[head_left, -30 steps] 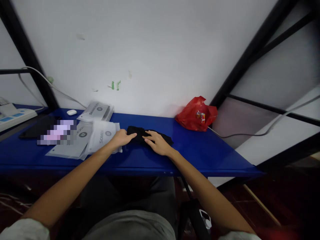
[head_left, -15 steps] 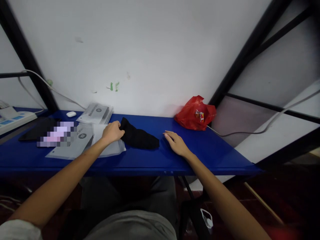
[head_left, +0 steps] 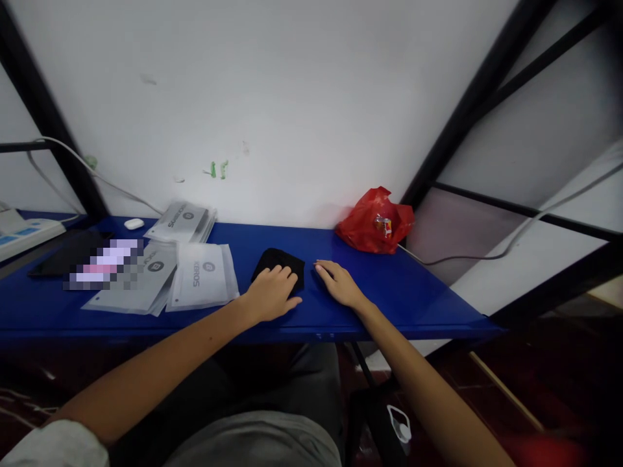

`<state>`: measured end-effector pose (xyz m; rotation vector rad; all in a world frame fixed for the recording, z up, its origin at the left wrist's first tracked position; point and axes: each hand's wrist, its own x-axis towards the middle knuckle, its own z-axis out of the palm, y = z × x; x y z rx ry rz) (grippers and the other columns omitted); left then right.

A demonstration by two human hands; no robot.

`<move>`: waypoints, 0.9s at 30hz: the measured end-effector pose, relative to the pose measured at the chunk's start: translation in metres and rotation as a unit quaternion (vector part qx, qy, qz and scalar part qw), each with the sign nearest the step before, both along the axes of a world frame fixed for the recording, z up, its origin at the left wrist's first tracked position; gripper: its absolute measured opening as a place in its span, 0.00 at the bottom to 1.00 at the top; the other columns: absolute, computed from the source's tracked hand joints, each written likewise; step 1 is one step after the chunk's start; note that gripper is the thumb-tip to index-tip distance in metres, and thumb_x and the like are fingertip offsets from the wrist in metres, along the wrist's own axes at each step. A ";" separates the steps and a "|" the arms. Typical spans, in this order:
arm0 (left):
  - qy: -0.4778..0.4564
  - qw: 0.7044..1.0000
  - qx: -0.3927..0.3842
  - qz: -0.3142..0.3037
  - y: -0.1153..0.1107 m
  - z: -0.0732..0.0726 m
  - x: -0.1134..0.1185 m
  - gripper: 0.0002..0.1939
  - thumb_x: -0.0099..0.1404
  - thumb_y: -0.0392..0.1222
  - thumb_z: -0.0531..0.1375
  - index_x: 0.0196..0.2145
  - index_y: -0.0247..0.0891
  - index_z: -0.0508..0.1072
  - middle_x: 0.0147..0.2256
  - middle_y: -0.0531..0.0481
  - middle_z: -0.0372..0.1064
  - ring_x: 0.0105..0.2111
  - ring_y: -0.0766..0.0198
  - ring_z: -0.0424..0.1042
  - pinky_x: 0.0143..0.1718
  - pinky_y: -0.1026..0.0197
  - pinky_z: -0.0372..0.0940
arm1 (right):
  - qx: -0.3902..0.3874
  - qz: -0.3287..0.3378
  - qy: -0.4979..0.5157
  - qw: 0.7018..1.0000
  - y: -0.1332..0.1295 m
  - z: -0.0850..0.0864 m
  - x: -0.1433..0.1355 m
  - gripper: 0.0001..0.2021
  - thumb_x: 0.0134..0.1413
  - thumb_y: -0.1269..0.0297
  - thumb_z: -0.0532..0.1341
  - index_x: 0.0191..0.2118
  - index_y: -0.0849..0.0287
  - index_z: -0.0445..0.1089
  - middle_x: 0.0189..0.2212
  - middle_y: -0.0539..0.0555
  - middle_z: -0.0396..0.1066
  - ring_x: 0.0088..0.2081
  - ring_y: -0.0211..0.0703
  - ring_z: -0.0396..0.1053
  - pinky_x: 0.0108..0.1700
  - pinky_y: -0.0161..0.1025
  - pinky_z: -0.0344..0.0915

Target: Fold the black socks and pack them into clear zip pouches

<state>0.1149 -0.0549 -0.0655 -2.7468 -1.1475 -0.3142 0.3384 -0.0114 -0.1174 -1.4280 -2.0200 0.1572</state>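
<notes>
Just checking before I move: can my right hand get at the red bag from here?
Probably yes: the red bag sits beyond your right hand, which looks empty, and nothing visible blocks the blue tabletop between them.

Dim, soft light; blurred, dark right edge.

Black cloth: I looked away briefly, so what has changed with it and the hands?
The black cloth, stretched out long earlier, now shows as a compact bundle. The left hand has moved right from the cloth's left end and rests over it. The right hand, on the cloth at first, is now off it, to its right. The red bag and pouches stayed put.
</notes>
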 end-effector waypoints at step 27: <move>-0.018 0.941 -0.060 0.331 0.009 -0.014 -0.073 0.16 0.65 0.38 0.49 0.40 0.27 0.73 0.41 0.35 0.69 0.43 0.49 0.69 0.37 0.55 0.64 | -0.009 0.144 -0.155 0.977 0.013 0.021 -0.108 0.21 0.61 0.54 0.50 0.54 0.59 0.66 0.58 0.61 0.60 0.62 0.52 0.53 0.61 0.56 0.51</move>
